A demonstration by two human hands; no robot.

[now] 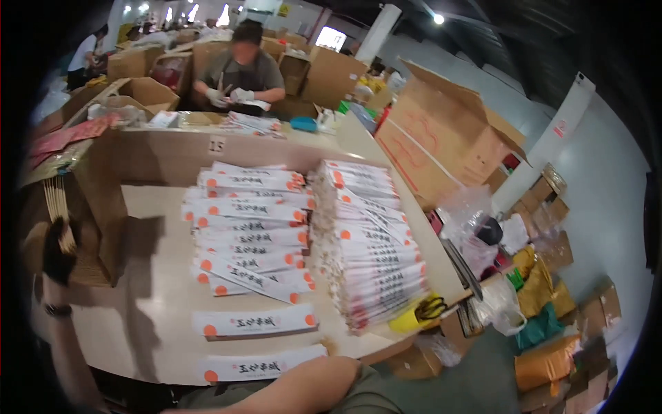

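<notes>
My left hand, in a dark glove with a dark band on the wrist, is closed around a bundle of pale wooden chopsticks. They stand nearly upright against a brown cardboard box at the table's left side. My right forearm crosses the lower edge, and its hand is out of view. In the middle of the table lies a loose pile of white paper sleeves with orange dots. Two single sleeves, a farther one and a nearer one, lie toward me.
A taller stack of sleeves stands to the right. Scissors sit in a yellow holder at the right edge. Across a low divider, a person works in white gloves. A large carton and bags lie right.
</notes>
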